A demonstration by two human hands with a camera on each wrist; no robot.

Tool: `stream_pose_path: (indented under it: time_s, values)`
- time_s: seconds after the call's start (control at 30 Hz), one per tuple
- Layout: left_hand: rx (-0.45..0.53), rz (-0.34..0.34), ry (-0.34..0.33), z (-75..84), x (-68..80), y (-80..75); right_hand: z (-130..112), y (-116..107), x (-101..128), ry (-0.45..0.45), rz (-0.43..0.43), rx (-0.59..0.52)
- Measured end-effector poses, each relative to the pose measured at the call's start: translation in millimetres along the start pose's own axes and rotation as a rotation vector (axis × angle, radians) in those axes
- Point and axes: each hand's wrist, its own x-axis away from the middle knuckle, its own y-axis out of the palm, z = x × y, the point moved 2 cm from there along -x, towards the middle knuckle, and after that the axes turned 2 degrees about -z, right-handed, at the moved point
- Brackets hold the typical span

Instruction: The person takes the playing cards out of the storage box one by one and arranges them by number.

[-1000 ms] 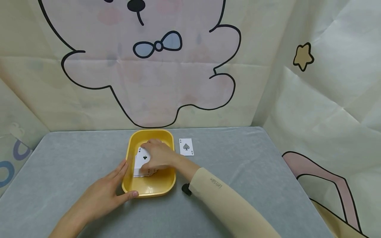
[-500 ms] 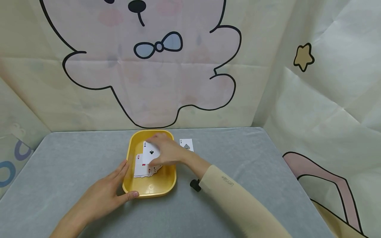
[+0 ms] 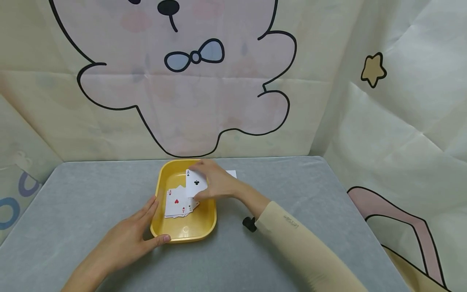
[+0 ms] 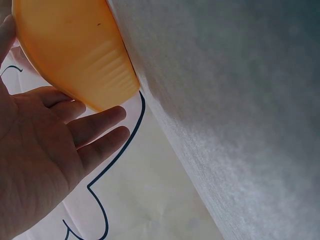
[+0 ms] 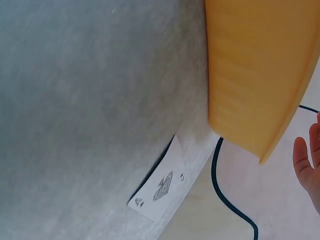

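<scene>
My right hand (image 3: 220, 180) pinches an ace of clubs (image 3: 196, 184) by its edges, over the right half of a yellow plastic tray (image 3: 182, 234). Inside the tray lies a loose pile of playing cards (image 3: 176, 202), face up, with an ace of hearts on top and part of a two showing. My left hand (image 3: 125, 239) rests against the tray's left side, thumb at the near rim. In the left wrist view, its fingers (image 4: 97, 125) extend fairly straight beside the tray wall. Only some fingers of the right hand (image 5: 311, 165) enter the right wrist view.
An ace of spades (image 5: 162, 187) lies face up on the grey cloth-covered table (image 3: 102, 194), right of the tray; the right hand mostly hides it in the head view. Behind the table hangs a cartoon-printed cloth (image 3: 233, 105), with another at the right side.
My right hand has lifted the ace of clubs off the pile and moved it right, uncovering the ace of hearts. The left hand and tray have stayed put.
</scene>
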Motion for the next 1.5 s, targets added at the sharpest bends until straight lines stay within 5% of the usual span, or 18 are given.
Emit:
stream_pose_path:
  time_s: [0.53,1.13,1.5]
  values:
    - [-0.011,-0.006,-0.013,0.5,-3.6,-2.0,28,-31,22,0.042,0.109,-0.093]
    - [-0.007,0.010,-0.007,-0.3,0.2,0.8,64,-50,49,0.147,0.150,-0.096]
    - [-0.003,0.002,-0.016,1.3,0.8,-0.2,90,-56,63,0.136,0.164,-0.037]
